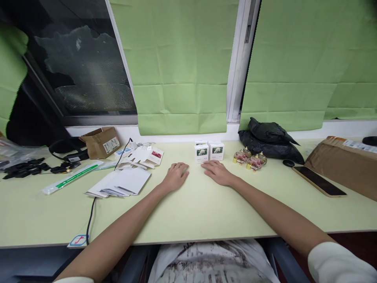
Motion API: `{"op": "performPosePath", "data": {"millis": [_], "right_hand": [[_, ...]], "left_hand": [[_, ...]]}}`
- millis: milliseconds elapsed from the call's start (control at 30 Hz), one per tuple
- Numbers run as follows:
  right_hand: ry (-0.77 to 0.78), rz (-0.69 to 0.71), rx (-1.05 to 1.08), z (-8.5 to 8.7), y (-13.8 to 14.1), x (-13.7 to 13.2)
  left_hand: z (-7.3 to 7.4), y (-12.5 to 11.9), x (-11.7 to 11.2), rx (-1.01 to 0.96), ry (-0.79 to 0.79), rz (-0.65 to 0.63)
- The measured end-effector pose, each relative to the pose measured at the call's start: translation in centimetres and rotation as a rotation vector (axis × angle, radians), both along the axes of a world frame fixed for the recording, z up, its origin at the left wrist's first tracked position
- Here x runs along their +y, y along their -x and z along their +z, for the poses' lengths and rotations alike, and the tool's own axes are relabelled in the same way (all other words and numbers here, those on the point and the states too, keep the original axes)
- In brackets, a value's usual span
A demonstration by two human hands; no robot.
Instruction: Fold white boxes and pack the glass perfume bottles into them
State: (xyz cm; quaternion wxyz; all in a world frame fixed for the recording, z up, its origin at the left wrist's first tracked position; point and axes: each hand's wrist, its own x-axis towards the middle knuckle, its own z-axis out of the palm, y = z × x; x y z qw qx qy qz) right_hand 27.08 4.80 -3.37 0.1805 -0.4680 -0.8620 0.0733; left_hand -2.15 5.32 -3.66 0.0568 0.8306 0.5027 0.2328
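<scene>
My left hand (pixel 176 177) lies palm down on the pale table, its fingers loosely stretched and holding nothing. Palm down too, my right hand (pixel 217 172) rests with its fingers spread just in front of the small white boxes. One box (pixel 202 154) with a white-flower picture stands upright at the left, and a like box (pixel 216 151) stands right beside it. Part of another white box (pixel 201 142) shows behind them. To the right of my right hand sit ornate glass jars with gold trim (pixel 255 162). Flat white folded cartons (pixel 123 182) lie left of my left hand.
Further left are opened cardboard pieces (pixel 147 156), a brown carton (pixel 101 144), a green-striped plastic sleeve (pixel 73 177) and a black cable (pixel 90 220). At the right lie black plastic bags (pixel 268 141), a phone (pixel 319 181) and a large cardboard box (pixel 344 165).
</scene>
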Motion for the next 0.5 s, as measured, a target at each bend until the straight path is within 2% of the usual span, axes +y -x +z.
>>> {"op": "performPosePath", "data": {"millis": [133, 500], "right_hand": [[0.043, 0.104, -0.009, 0.29, 0.16, -0.01], [0.099, 0.01, -0.058, 0.35, 0.62, -0.12]], "left_hand": [[-0.16, 0.03, 0.15, 0.0, -0.004, -0.006], [-0.11, -0.09, 0.16, 0.028, 0.001, 0.002]]}}
